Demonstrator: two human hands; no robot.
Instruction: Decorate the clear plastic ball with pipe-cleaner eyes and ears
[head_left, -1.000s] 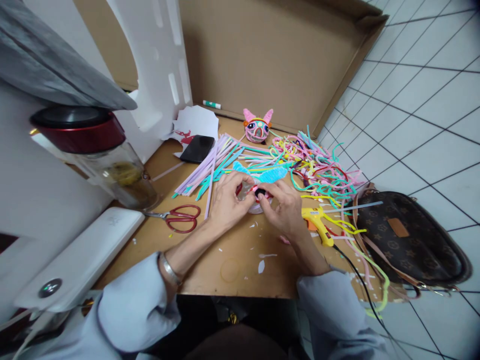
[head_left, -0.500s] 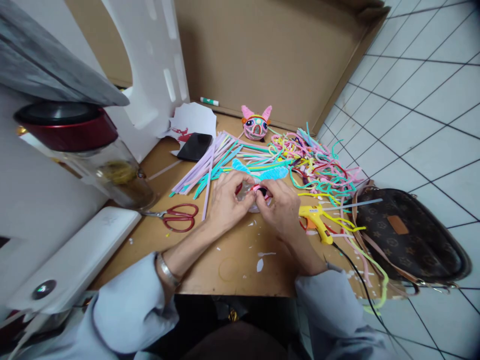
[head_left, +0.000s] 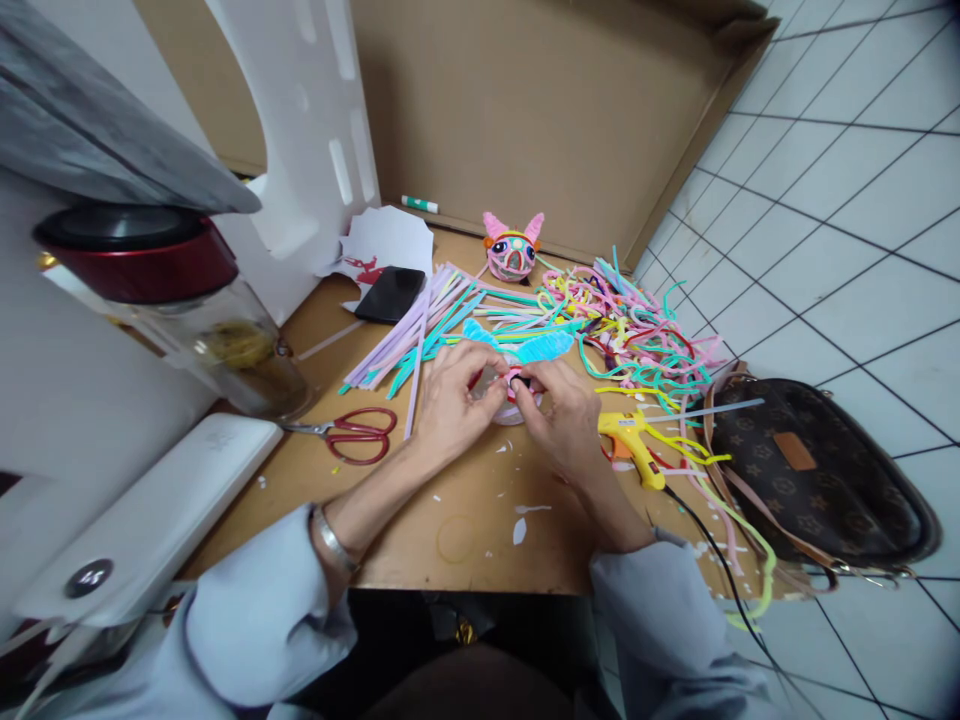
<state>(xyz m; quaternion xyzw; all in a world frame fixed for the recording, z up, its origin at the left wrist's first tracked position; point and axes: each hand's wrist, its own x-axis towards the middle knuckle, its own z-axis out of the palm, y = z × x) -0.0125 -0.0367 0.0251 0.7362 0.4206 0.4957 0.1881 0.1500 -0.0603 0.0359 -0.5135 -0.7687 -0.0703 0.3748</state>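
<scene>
Between my hands is a small craft figure with blue fuzzy ears (head_left: 546, 347) and a clear, rounded base, much of it covered by fingers. My left hand (head_left: 459, 398) is closed round its left side, thumb and fingers pinching near the front. With thumb and forefinger, my right hand (head_left: 559, 405) presses a small black piece (head_left: 519, 382) against the pink and red front. Just right of that hand lies a yellow glue gun (head_left: 631, 445) with a glue stick jutting from its back. A finished-looking pink-eared figure (head_left: 512, 248) stands behind.
Purple and teal pipe cleaners (head_left: 409, 335) and a tangled colourful heap (head_left: 637, 330) lie behind the hands. Red-handled scissors (head_left: 358, 437), a black phone (head_left: 390, 294), a glass bottle (head_left: 240, 340) and a white device (head_left: 157, 520) are leftward. A brown bag (head_left: 817, 470) sits right.
My fingers have shifted slightly at the figure's front, and the black piece sits a little lower and flatter there. The blue ears have moved slightly left. Other things look unchanged.
</scene>
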